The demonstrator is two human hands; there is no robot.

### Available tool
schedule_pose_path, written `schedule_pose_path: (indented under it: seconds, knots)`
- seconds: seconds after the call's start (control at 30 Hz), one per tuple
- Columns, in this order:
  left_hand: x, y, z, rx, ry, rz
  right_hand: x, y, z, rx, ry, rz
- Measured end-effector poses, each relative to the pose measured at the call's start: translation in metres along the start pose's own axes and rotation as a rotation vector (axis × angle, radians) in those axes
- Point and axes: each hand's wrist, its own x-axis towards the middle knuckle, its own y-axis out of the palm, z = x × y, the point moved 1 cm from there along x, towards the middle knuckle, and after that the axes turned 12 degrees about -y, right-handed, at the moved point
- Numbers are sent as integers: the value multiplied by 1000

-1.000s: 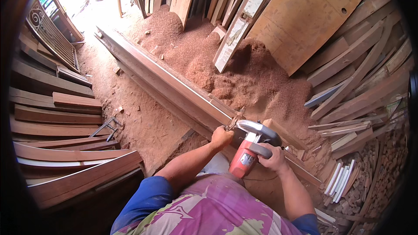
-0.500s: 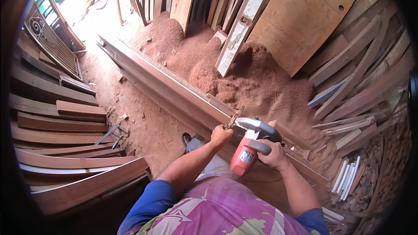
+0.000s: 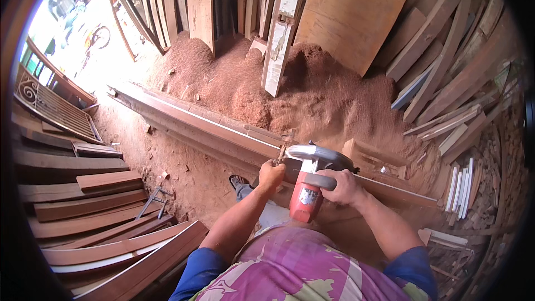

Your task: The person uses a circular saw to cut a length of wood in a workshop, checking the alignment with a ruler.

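Observation:
A red circular saw [image 3: 305, 200] with a silver blade guard [image 3: 304, 151] rests across a long brown wooden beam [image 3: 195, 118]. My right hand [image 3: 341, 187] is wrapped around the saw's dark rear handle [image 3: 320, 181]. At the saw's front left side, my left hand [image 3: 271, 173] is closed on a small front grip, largely hidden by the fingers. A pale straight line runs along the beam's top and meets the front of the saw. The blade itself is out of sight beneath the guard.
Reddish sawdust [image 3: 223, 86] is heaped beyond the beam. Behind it lean upright planks [image 3: 200, 8] and a plywood sheet [image 3: 354, 17]. Stacked boards [image 3: 89, 195] lie at left near a metal grille [image 3: 56, 108]. Wood offcuts [image 3: 460, 189] crowd the right side. My foot [image 3: 239, 181] is close to the beam.
The view has turned, so the beam lies flatter across it. The saw sits slightly nearer the beam's far left end, with both hands still holding it.

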Motion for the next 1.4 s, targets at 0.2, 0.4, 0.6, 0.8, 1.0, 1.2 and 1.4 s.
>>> schedule_pose_path:
  seconds: [0.2,0.4,0.6,0.8,1.0,1.2,1.4]
  knots:
    - [7,-17,-4,-152,-9,155,9,5,4,-27,30,35]
    - [6,-35,-13,-222,-37,182,22,17,3,-54,69,77]
    - [-6,-45,-32,-209,-53,217,28,31,0,-12,41,7]
    - [4,-65,-25,-227,43,207,46,36,14,-47,40,57]
    - [26,-81,-19,-231,34,162,62,42,23,-32,48,90]
    - [34,-91,-17,-223,0,128,75,47,33,28,68,33]
    - [42,-106,-18,-151,19,99,87,53,39,38,57,64]
